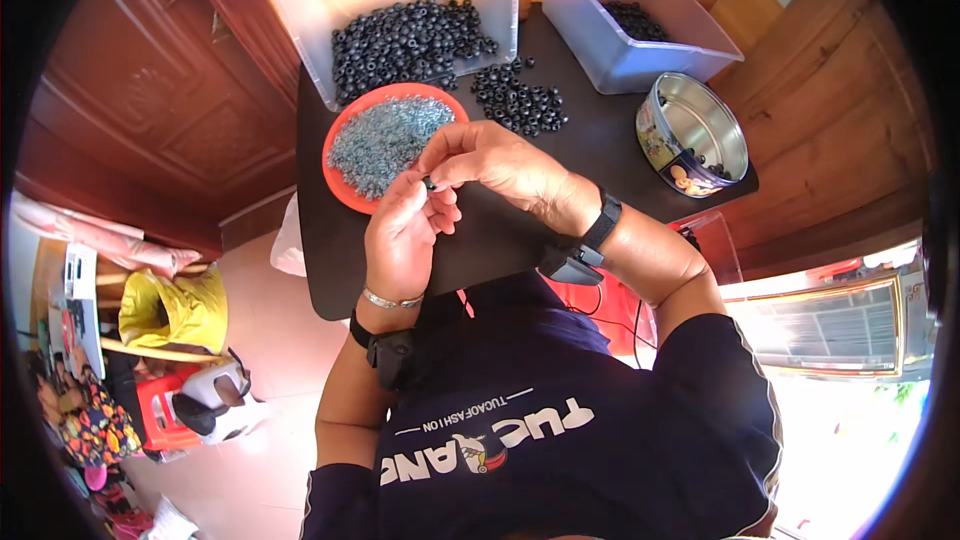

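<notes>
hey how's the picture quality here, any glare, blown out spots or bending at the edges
Head view: fisheye bends the wood panelling and table edge toward a dark rim; daylight blows out the lower right corner; the round metal tin shows mild glare; both hands, left hand and right hand, are evenly lit and sharp over the orange plate.

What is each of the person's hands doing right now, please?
Left hand: fingers pinched on a small black ring, beside the orange plate.
Right hand: fingers closed on the same small black ring.
</notes>
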`<state>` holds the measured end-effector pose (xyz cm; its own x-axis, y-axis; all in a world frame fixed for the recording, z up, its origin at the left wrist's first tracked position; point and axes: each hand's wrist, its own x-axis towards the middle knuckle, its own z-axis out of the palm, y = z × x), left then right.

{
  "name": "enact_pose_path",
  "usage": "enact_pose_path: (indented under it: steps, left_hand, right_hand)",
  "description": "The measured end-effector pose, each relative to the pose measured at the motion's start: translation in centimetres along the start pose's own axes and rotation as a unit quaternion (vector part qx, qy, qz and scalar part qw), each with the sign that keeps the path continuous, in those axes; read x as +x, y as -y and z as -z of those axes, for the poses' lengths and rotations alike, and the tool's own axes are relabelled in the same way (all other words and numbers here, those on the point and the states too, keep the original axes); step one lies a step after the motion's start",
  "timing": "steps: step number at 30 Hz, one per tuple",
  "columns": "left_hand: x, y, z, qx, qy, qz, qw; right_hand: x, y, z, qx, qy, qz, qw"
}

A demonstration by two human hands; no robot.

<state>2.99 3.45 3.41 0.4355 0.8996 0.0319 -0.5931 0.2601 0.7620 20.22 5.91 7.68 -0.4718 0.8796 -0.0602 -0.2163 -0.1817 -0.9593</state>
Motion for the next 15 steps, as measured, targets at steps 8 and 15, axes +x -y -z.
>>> enact_pose_path:
  steps: [8,15]
  left_hand:
    - [5.4,-4.1,1.0,-0.109,0.047,-0.051,0.992]
    - [7.3,-3.0,3.8,-0.113,0.019,-0.083,0.990]
  right_hand:
    - [0.4,6.7,9.9,-0.419,-0.304,0.207,0.830]
    - [5.2,3.0,19.0,-0.620,-0.330,0.099,0.705]
